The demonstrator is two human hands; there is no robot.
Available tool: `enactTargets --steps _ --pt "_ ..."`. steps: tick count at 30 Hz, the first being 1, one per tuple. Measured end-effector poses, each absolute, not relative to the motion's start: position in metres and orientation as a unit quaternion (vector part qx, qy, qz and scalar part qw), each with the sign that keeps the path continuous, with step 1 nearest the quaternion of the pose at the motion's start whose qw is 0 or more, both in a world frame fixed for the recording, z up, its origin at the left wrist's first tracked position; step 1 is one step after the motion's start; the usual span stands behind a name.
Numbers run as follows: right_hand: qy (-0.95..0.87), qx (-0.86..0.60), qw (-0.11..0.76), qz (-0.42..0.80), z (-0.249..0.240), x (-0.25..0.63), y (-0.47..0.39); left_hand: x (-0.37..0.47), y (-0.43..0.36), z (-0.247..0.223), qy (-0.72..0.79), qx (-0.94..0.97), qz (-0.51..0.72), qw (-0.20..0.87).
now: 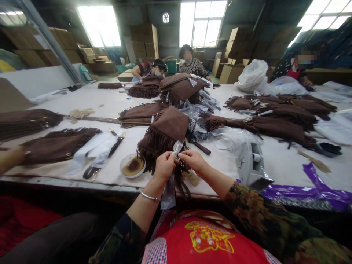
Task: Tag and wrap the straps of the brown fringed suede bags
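Observation:
My left hand (164,168) pinches a clear plastic strip (177,146), and a longer whitish piece of plastic (168,196) hangs below it over the table edge. Close beside it, the fingers of my right hand (196,162) are pinched together near small gold-coloured metal hardware; exactly what they grip is too small to tell. Just behind both hands lies a brown fringed bag (172,124), its fringe falling towards me. A dark brown strap (183,187) and a tan paper tag (193,178) lie under my right hand.
Left of my hands stands a white bowl (127,160) with brownish contents. A strap with clips (117,143) lies beyond it. Piled brown bags (181,88) fill the middle. A white dispenser-like device (251,161) and purple plastic (299,190) are at right. A co-worker's hand (11,157) touches a bag at left.

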State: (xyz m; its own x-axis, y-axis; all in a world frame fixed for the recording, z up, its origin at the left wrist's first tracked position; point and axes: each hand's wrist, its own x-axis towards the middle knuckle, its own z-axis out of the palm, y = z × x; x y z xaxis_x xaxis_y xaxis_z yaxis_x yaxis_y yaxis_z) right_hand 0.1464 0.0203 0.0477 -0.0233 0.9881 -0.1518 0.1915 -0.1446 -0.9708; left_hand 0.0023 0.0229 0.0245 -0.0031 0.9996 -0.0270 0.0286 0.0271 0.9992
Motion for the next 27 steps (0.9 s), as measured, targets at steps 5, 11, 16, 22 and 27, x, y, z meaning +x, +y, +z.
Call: enactTargets --steps 5,11,16,22,27 --pt "-0.526 -0.591 0.423 0.441 0.043 0.140 0.026 0.002 0.022 0.026 0.511 0.476 0.489 0.522" --pt "-0.560 -0.618 0.400 0.380 0.038 0.146 0.026 0.006 0.019 0.032 0.484 0.391 0.475 0.622" --pt "-0.544 -0.624 0.396 0.396 0.035 0.144 0.027 0.005 0.018 0.034 0.435 0.342 0.488 0.675" --pt "-0.487 -0.621 0.412 0.455 0.033 0.135 0.025 0.002 0.018 0.034 0.380 0.256 0.468 0.756" --pt "-0.434 -0.617 0.411 0.513 0.035 0.132 0.030 0.006 0.014 0.034 0.391 0.239 0.458 0.762"
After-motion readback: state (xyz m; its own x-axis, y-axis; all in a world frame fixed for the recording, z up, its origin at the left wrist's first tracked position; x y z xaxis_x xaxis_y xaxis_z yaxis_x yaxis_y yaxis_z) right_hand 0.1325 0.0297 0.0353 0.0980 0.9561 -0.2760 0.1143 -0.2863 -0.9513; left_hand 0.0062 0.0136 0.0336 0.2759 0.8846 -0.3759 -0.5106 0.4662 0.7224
